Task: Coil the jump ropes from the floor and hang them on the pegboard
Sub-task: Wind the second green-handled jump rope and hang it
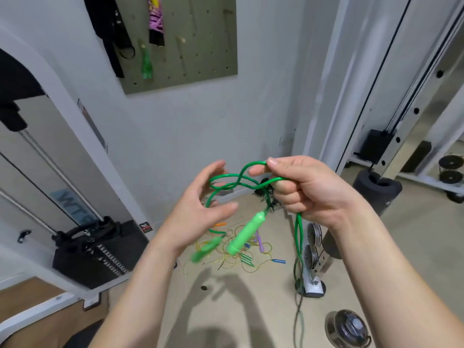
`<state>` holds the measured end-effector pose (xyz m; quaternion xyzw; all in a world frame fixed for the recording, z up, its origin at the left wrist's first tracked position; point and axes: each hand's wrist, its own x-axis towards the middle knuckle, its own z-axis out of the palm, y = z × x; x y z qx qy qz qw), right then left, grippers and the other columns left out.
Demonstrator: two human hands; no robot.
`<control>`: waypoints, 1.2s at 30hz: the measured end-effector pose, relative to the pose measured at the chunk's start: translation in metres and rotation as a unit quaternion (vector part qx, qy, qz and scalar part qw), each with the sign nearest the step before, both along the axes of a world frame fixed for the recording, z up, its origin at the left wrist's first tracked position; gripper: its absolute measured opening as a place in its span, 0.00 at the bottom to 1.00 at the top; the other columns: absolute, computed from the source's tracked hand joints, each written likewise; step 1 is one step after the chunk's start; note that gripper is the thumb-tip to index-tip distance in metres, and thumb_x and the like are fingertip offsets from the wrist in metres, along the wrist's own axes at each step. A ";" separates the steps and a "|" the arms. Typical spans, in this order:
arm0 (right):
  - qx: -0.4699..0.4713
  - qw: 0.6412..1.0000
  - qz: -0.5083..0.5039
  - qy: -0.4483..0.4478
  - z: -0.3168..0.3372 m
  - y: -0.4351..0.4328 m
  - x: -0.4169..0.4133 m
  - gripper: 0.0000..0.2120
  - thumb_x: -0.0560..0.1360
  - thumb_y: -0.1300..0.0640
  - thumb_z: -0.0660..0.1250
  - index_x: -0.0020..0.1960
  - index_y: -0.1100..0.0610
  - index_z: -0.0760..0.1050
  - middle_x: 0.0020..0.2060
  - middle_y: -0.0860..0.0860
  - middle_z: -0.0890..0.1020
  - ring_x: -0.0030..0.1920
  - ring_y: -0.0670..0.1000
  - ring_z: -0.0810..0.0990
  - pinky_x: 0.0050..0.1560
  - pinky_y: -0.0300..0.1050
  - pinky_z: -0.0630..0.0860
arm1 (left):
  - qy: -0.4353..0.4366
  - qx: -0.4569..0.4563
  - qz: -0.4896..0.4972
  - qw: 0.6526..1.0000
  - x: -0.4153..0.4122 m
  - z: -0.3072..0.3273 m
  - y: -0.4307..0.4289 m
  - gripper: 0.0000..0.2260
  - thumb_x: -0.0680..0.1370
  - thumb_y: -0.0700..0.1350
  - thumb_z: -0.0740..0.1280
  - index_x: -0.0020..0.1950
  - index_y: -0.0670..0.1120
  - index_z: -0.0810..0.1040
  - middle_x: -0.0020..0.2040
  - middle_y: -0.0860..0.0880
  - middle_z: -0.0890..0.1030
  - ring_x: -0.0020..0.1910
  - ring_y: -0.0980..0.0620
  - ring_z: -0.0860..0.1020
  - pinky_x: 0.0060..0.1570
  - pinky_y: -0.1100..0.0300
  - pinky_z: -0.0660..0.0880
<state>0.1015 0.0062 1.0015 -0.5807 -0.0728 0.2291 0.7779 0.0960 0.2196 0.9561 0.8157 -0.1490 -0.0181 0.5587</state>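
Observation:
My right hand (311,189) grips a green jump rope (236,180) at chest height, thumb and fingers curled round its looped cord. Two green handles (244,234) dangle below the loops, and a long doubled strand hangs from my right fist to the floor. My left hand (198,209) is beside the loops with its fingers straight and spread, a loop passing by them; it holds nothing. On the wall above is a grey-green pegboard (200,59) with a green rope (147,64), a pink-purple one (156,18) and black straps hanging. A tangle of ropes (241,249) lies on the floor.
A cable machine with a black weight stack (100,249) stands at the left. A white rack with a black foam roller (376,189) and weight plates (452,169) is at the right. A metal plate (349,327) lies on the floor near my right forearm.

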 end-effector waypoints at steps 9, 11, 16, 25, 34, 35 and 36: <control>-0.009 0.992 -0.120 -0.025 0.001 -0.031 0.010 0.12 0.79 0.55 0.60 0.46 0.59 0.80 0.21 0.45 0.57 0.20 0.41 0.53 0.21 0.28 0.49 | 0.053 -0.481 0.173 0.858 0.026 0.001 -0.023 0.08 0.80 0.36 0.58 0.48 0.45 0.76 0.29 0.50 0.78 0.31 0.55 0.79 0.35 0.64 0.77; -0.015 0.989 -0.147 -0.031 -0.002 -0.034 0.012 0.13 0.80 0.55 0.60 0.46 0.60 0.80 0.21 0.45 0.58 0.20 0.41 0.53 0.21 0.29 0.49 | 0.073 -0.596 0.183 0.779 0.032 -0.004 -0.010 0.12 0.81 0.34 0.54 0.53 0.47 0.73 0.29 0.50 0.77 0.30 0.56 0.78 0.38 0.62 0.79; 0.073 0.979 -0.192 -0.009 -0.003 -0.030 0.019 0.13 0.81 0.55 0.59 0.45 0.60 0.79 0.21 0.44 0.56 0.19 0.41 0.52 0.20 0.31 0.47 | 0.112 -0.661 0.242 0.701 0.044 -0.027 0.014 0.20 0.80 0.32 0.52 0.68 0.50 0.65 0.28 0.50 0.75 0.29 0.54 0.77 0.41 0.58 0.77; 0.044 0.994 -0.097 -0.008 0.007 -0.004 0.026 0.13 0.81 0.55 0.58 0.49 0.60 0.79 0.22 0.44 0.55 0.23 0.43 0.49 0.22 0.31 0.46 | 0.208 -0.181 0.471 0.838 0.031 -0.113 0.025 0.25 0.71 0.28 0.62 0.67 0.46 0.69 0.55 0.41 0.77 0.42 0.47 0.76 0.41 0.57 0.76; 0.090 0.995 0.023 0.047 0.010 0.011 0.027 0.14 0.75 0.55 0.60 0.52 0.62 0.80 0.25 0.45 0.53 0.25 0.42 0.47 0.19 0.31 0.47 | 0.131 -0.262 -0.043 0.955 0.027 -0.040 -0.048 0.08 0.77 0.44 0.66 0.52 0.41 0.77 0.37 0.51 0.81 0.38 0.53 0.79 0.44 0.62 0.73; 0.101 0.993 0.037 0.057 0.013 0.007 0.027 0.15 0.75 0.55 0.60 0.52 0.62 0.81 0.26 0.45 0.53 0.25 0.42 0.48 0.18 0.31 0.47 | 0.138 -0.255 -0.035 0.957 0.027 -0.047 -0.049 0.08 0.78 0.45 0.65 0.47 0.39 0.76 0.30 0.51 0.77 0.31 0.53 0.76 0.39 0.61 0.72; 0.112 0.990 0.048 0.065 0.017 0.002 0.026 0.16 0.75 0.56 0.59 0.52 0.62 0.82 0.27 0.45 0.53 0.25 0.41 0.48 0.18 0.30 0.47 | 0.154 -0.256 -0.031 0.954 0.028 -0.056 -0.047 0.12 0.78 0.47 0.66 0.42 0.39 0.75 0.25 0.52 0.72 0.26 0.53 0.71 0.35 0.61 0.69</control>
